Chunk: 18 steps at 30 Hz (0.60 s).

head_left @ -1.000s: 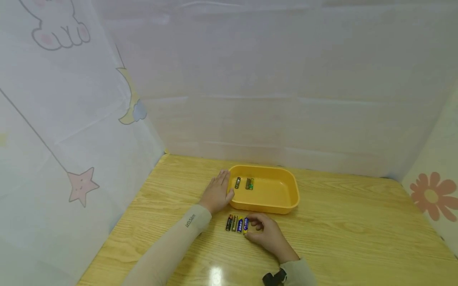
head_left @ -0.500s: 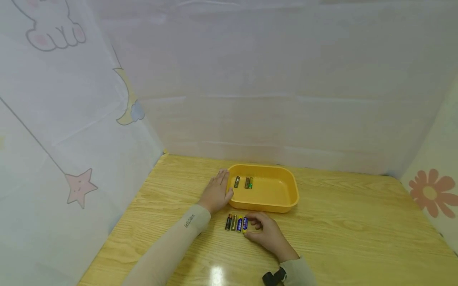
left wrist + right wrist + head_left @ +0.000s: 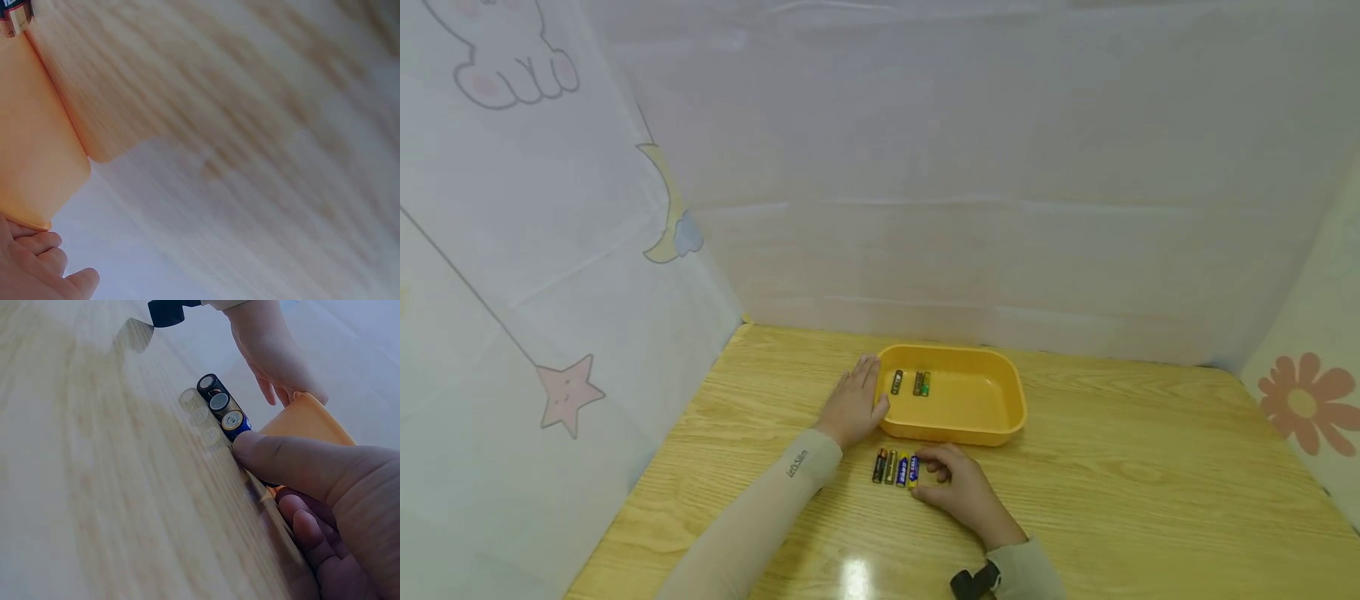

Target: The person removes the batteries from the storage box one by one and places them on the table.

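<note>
My left hand (image 3: 852,404) rests with straight fingers against the left wall of a yellow plastic tray (image 3: 977,404), its thumb at the near-left rim. Below the tray, several AA-size batteries stand side by side in a short row on the table. From the left they are a black battery (image 3: 880,466), a gold battery (image 3: 891,467) and two blue-and-yellow ones. My right hand (image 3: 961,493) pinches the rightmost blue-and-yellow battery (image 3: 913,472) end to end between thumb and fingers. In the right wrist view the thumb (image 3: 281,461) covers that battery's near end.
Inside the tray lie a dark battery (image 3: 897,382) by the left wall, then a brown battery (image 3: 918,383) and a green battery (image 3: 926,384) together. The wooden table (image 3: 1150,467) meets white printed sheets at the back and sides. A black wrist camera (image 3: 973,582) sits on the right wrist.
The head view has shifted very slightly. Both hands, the tray and the batteries hold the same places.
</note>
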{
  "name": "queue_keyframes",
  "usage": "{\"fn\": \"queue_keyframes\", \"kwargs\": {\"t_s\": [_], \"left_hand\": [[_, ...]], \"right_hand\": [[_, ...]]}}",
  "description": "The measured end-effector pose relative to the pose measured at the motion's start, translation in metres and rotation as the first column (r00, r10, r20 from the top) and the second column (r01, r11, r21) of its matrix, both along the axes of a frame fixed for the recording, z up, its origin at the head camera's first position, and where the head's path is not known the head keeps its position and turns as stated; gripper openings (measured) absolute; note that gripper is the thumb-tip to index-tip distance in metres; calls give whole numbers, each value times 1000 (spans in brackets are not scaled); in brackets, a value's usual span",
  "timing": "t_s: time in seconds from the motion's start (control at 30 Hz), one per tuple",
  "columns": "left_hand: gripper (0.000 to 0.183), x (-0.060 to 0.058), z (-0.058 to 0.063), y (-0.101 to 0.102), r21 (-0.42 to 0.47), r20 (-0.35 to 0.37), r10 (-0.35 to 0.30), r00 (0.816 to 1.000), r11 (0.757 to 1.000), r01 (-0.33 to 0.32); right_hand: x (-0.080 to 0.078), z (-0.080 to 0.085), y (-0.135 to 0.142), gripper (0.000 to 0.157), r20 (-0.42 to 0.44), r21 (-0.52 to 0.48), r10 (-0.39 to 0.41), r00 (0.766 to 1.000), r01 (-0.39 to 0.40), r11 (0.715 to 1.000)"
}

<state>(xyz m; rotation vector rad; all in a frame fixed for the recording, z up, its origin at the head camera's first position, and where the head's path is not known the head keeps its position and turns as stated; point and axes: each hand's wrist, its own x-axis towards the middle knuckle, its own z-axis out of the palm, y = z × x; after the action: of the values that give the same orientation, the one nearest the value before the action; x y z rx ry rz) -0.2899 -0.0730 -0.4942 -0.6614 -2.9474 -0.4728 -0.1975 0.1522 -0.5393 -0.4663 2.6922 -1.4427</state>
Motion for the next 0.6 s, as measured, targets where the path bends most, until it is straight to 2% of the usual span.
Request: {"fn": "queue_keyframes", "kwargs": {"t_s": [0.33,0.6], "left_hand": [[66,1,2,-1,1,14,-3,1000,1000,3],[67,-1,-2,0,-16,8,5,1000,1000,-5]], "right_hand": [[0,2,-1,51,14,0,6,1000,-6,1000],[0,-1,0,52,14,-39,-8,1000,9,999]]}}
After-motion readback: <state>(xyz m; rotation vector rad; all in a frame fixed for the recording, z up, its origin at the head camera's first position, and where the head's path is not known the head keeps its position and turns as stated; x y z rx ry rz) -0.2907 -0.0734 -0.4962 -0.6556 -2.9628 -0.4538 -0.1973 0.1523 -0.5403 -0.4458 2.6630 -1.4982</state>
